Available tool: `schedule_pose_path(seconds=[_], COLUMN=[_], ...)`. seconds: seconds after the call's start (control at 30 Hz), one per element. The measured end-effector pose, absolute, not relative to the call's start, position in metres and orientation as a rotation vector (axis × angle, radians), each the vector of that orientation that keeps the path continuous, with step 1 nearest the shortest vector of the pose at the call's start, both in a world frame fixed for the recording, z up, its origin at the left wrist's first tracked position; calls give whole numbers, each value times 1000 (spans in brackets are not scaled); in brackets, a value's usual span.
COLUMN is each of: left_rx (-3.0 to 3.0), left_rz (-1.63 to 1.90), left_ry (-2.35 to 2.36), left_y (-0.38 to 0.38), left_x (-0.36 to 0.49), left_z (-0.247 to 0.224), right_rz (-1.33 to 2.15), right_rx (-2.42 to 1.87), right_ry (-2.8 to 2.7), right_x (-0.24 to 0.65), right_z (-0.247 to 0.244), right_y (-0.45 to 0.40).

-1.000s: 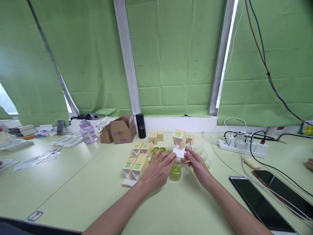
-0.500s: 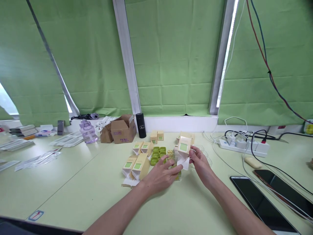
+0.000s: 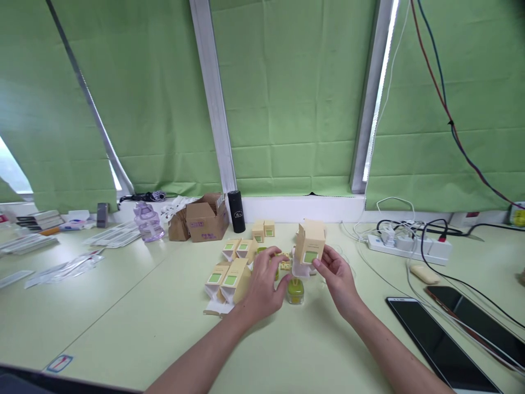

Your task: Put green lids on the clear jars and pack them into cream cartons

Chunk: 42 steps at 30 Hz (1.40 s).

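Observation:
My right hand (image 3: 337,279) holds a small beige carton (image 3: 314,241) with a green label, raised above the table, its thumb near the label. Left of it, my left hand (image 3: 264,282) hovers with fingers curved and apart, nothing visible between them. A small clear jar with a green lid (image 3: 295,291) stands on the table between both hands. Behind my left fingers, small yellow pieces (image 3: 284,264) are partly hidden, and green containers are mostly covered. Several similar cartons (image 3: 235,276) with open flaps lie to the left of that hand.
Two closed small cartons (image 3: 263,230) stand farther back. Behind are a brown cardboard box (image 3: 205,221), a black cylinder (image 3: 237,212) and a purple bottle (image 3: 148,223). At right lie a power strip (image 3: 410,246), cables and two phones (image 3: 438,339).
The carton in my right hand has turned, so its label now sits low. My left hand has drawn back leftward, uncovering the green-lidded jar and covering more green containers.

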<state>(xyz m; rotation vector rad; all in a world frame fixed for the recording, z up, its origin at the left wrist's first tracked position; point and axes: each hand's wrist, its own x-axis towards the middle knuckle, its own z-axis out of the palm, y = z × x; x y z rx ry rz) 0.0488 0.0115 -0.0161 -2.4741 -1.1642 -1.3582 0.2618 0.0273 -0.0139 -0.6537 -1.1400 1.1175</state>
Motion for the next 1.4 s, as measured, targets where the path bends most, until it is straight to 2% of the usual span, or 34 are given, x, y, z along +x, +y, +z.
schedule_pose_path(seconds=[0.2,0.43,0.6,0.77,0.93,1.2,1.4], left_rx=[-2573,-2581,-2590,-2592,-2493,-2410,-2450], left_rz=[-1677,-1829,-1900,-1786,-1657,-1673,-1901], left_ry=[-1487,-1540,-1320,-985,-772,-735,-866], left_y=[17,23,25,26,28,23,21], left_x=[67,78,70,57,50,51,52], left_z=[-1,0,-10,-16,-23,-25,-16], right_rz=[1141,1046,814,537,419,334,316], right_rx=[-600,-572,-674,-764,-846,-867,-877], right_ry=[-1232,-1359,-1527,-1605,-1590,-1613,-1590], right_x=[261,255,256,258,256,254,255], right_z=[-20,-35,-42,-42,-52,-60,-58], right_y=[28,31,28,26,31,35,34])
